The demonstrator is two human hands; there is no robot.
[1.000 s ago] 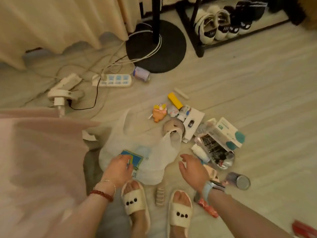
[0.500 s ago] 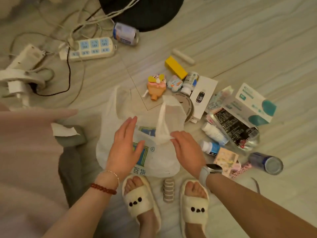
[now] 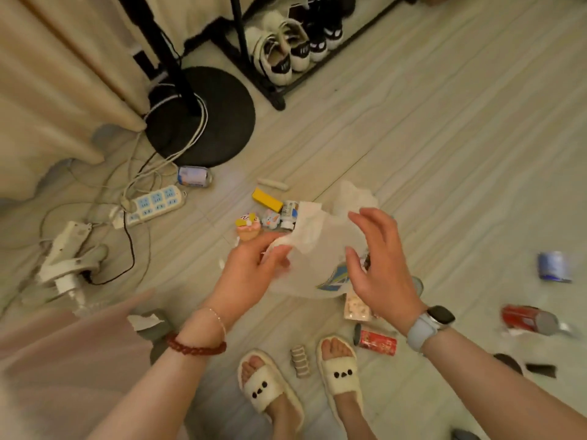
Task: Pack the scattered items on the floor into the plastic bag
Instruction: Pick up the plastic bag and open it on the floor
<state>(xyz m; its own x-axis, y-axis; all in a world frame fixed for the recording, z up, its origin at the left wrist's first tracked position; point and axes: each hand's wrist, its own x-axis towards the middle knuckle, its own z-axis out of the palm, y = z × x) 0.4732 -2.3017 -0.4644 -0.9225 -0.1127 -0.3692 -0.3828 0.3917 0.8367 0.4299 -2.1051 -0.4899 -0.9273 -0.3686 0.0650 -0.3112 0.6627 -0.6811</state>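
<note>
- Pale plank floor (image 3: 444, 154) is filling the head view, with a curtain hanging at the upper left and a shoe rack sitting at the top centre.
- At centre frame the left hand (image 3: 246, 274) is pinching the rim of the plastic bag (image 3: 317, 246), which is hanging crumpled above the floor.
- Right hand (image 3: 378, 265) is hovering beside the bag with fingers spread, gripping nothing.
- Risk, as I judge it: the thin film is bunching, so the mouth may be staying closed and items could be sliding off; a one-sided pinch might also slip.
- Scattered items are waiting: yellow box (image 3: 267, 199) and cartoon figure (image 3: 248, 226) just above the bag, red can (image 3: 378, 339) at lower centre, blue can (image 3: 554, 270) at the right edge.
- Power strip (image 3: 155, 203) and its cables are lying at middle left, near another can (image 3: 193, 176), where a reach might be snagging.
</note>
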